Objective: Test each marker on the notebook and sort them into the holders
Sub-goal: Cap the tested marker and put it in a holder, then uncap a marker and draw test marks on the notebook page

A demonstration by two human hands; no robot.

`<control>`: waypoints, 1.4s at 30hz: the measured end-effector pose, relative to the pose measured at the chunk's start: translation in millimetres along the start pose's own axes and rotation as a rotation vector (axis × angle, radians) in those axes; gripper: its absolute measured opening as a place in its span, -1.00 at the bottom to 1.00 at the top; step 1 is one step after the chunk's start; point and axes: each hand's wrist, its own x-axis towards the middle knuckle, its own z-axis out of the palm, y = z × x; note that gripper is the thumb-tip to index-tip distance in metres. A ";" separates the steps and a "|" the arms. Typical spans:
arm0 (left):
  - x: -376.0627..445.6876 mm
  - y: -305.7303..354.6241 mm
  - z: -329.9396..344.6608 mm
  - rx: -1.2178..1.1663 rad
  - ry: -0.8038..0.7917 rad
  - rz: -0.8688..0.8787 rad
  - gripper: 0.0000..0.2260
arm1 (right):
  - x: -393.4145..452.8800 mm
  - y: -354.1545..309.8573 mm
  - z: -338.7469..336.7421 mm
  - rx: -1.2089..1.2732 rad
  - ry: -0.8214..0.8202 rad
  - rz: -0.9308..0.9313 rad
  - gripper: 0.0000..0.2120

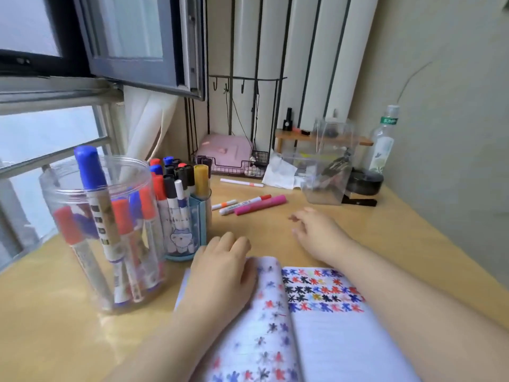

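Pinning the notebook [316,326] flat under your open left hand [220,274], you are reaching your empty, loose-fingered right hand [316,232] toward the untested markers [250,204] just beyond.

Wooden desk [385,230] under notebook [330,340], two holders [104,244], loose markers [259,205]

The right hand [316,232] is smeared by motion, so the lie of its fingers [298,216] cannot be read. The left hand [223,274] covers the upper part of the notebook's [330,340] left page, and both forearms run out past the bottom edge, as does the notebook itself. The clear jar [55,194] blurs the lower ends of the markers [121,232] inside it. Print on the bottle [382,144] label is too small to read. What lies in the clear box [325,172] is indistinct
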 end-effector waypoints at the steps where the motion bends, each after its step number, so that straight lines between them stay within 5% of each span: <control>1: -0.1 -3.1 1.7 -0.029 0.009 -0.017 -0.78 | 13.0 1.1 4.8 -0.021 0.006 -0.021 -0.65; 9: -0.2 -7.3 9.8 -0.093 0.037 -0.025 -0.78 | 95.6 -7.0 35.8 -0.266 -0.038 -0.106 -0.58; 21: -2.1 -7.6 7.9 -0.106 0.001 -0.047 -0.76 | 85.1 -14.8 24.5 -0.657 -0.086 -0.306 -0.75; 24: -3.1 -7.4 5.9 -0.106 -0.012 -0.064 -0.75 | 58.2 -18.2 3.4 -0.384 -0.066 -0.246 -0.80; 29: -4.2 7.2 -7.5 -0.104 0.035 -0.040 -0.75 | -30.4 -39.5 -36.3 0.688 0.031 0.138 -0.95; 35: -10.1 44.9 -29.7 -0.279 -0.057 0.088 -0.58 | -117.3 -44.5 -33.9 1.272 0.074 0.429 -0.76; 38: -14.2 58.0 -32.5 -0.330 -0.102 0.164 -0.62 | -140.8 -43.9 -36.7 1.323 0.124 0.484 -0.74; 42: -18.3 60.7 -31.4 -0.281 -0.142 0.192 -0.68 | -160.9 -31.7 -36.9 0.672 0.314 0.342 -0.73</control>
